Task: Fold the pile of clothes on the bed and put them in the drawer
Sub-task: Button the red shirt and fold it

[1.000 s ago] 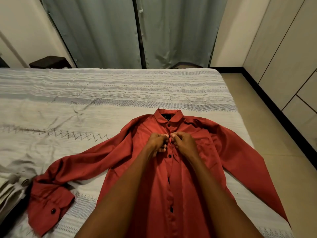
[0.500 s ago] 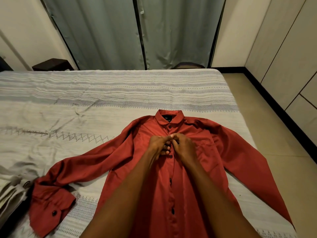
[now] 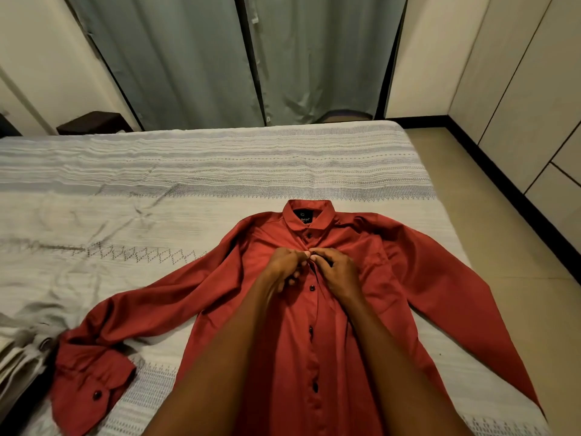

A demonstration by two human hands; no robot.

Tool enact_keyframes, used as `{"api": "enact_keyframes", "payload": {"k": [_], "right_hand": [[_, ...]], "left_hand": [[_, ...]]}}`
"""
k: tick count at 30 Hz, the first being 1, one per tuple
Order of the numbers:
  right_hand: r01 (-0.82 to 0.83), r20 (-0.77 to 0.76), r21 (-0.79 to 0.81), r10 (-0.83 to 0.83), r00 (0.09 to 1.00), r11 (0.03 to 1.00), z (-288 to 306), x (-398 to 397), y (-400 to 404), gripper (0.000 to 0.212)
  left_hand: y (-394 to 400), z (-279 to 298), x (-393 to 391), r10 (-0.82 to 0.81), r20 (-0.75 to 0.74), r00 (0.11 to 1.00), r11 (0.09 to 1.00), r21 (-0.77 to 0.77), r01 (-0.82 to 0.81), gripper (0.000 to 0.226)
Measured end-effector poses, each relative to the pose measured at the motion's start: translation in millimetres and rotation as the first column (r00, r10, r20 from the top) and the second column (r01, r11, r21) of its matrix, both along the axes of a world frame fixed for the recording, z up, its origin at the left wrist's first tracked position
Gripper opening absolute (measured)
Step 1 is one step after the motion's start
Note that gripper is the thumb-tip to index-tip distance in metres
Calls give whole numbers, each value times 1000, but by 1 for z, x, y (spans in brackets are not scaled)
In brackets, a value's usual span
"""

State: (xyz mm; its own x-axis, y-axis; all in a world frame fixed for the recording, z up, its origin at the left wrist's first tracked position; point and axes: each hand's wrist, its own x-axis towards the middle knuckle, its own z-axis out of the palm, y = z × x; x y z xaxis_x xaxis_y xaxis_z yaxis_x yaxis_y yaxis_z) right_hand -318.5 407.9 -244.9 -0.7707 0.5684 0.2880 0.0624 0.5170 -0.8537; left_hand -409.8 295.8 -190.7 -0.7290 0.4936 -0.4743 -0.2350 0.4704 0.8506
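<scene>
between both hands' grip (image 3: pixel 309 256), shirt placket (image 3: pixel 314 309)

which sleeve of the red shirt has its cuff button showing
The left sleeve, ending near the bed's lower left: its cuff shows a dark button. The right sleeve runs off without a visible cuff.

A wide bed (image 3: pixel 220 171) covered by a pale grey-striped woven bedspread is occupied by a red long-sleeved button-up shirt (image 3: pixel 283 357) spread front-up, and by pale folded fabric (image 3: pixel 17 363) at its left edge.
</scene>
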Motion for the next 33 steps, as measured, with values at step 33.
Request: {"api": "enact_keyframes", "payload": {"k": [33], "right_hand": [[-127,449,731,-333,829,671,58,69,-44,21]], "left_hand": [[-30,-2,62,-172,-327,929,959,-271,82,29]]}}
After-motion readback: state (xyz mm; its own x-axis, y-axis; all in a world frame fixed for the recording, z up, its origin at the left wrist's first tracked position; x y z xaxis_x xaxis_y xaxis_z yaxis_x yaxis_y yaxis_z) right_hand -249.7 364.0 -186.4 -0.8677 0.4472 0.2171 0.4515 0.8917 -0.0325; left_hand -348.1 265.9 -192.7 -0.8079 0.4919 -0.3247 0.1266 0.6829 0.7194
